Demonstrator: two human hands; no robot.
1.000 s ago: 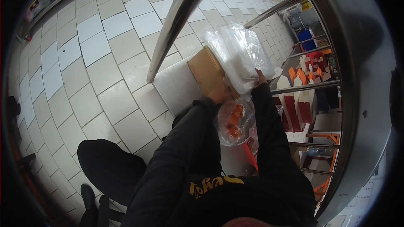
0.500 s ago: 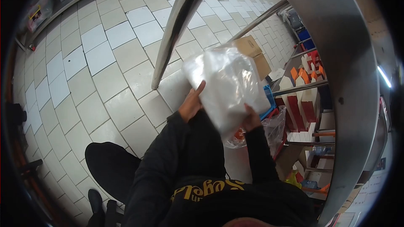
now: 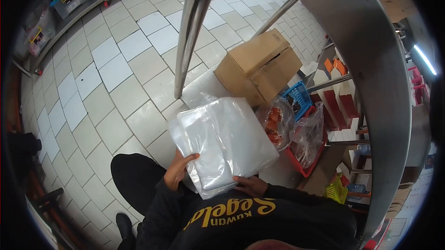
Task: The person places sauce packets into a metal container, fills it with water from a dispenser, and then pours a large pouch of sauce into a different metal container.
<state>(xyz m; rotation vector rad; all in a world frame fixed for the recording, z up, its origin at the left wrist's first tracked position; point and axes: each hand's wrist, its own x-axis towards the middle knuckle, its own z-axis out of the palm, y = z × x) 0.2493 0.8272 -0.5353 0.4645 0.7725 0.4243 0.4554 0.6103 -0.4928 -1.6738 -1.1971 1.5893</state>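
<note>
A thick stack of clear plastic bags (image 3: 245, 134), shiny and partly folded over, lies close to my torso at lap height. My left hand (image 3: 178, 169) grips its left edge, thumb on top and fingers underneath. At the near edge, my right hand (image 3: 250, 186) holds the stack with the thumb over it; its other fingers are partly hidden. Just beyond the stack stands a brown cardboard box (image 3: 259, 67).
Right of the box are a blue basket (image 3: 299, 98), a clear bag with orange-red contents (image 3: 276, 122) and a red crate (image 3: 303, 169). A steel table edge (image 3: 389, 88) curves along the right, its metal leg (image 3: 190, 32) ahead. Storage bins (image 3: 69, 2) line the far left.
Both hands have brought the plastic bags down and back toward my body, tilting them flatter. The cardboard box, previously mostly covered by them, now shows.
</note>
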